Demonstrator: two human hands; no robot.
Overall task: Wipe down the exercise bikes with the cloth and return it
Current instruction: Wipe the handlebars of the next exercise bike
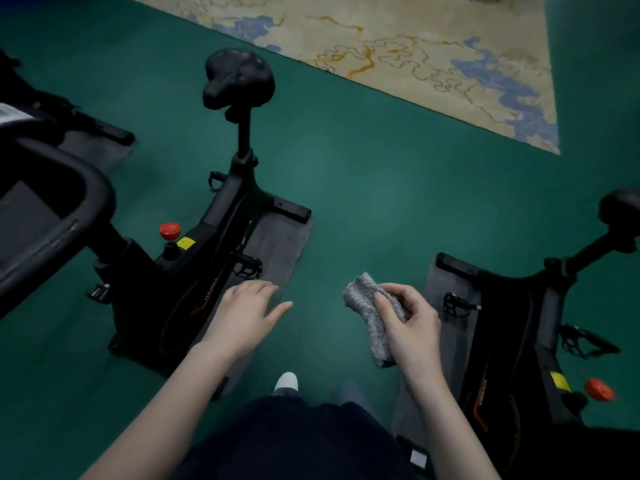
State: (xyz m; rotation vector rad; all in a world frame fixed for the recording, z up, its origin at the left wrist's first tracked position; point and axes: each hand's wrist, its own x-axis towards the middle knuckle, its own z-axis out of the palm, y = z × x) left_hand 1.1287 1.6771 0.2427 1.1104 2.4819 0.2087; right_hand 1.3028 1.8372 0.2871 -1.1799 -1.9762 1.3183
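The cloth (362, 297) is bunched in my right hand (412, 323), up in the air between the two bikes and touching neither. What could go wrong, as I judge it: wadded like this it would meet little of a frame and skip patches unless I open it out; its loose lower end, hanging below my palm, could snag a pedal (457, 304) on a low pass; and leaning in for a far saddle I might catch a mat's edge, since my shoe (286, 381) is near both.

My right hand is closed round the cloth's middle: thumb across the top, fingers curled behind, one end poking up past my knuckles. My left hand (246, 306) holds nothing; its fingers are straight and loosely spread, palm down, over the edge of the mat (284, 244) under the left bike (207, 237).

The right bike (519, 323) stands just beside my cloth hand; the left bike's saddle (239, 76) is well ahead of me. Beyond both lies the green floor (363, 185), then a patterned rug (415, 46).
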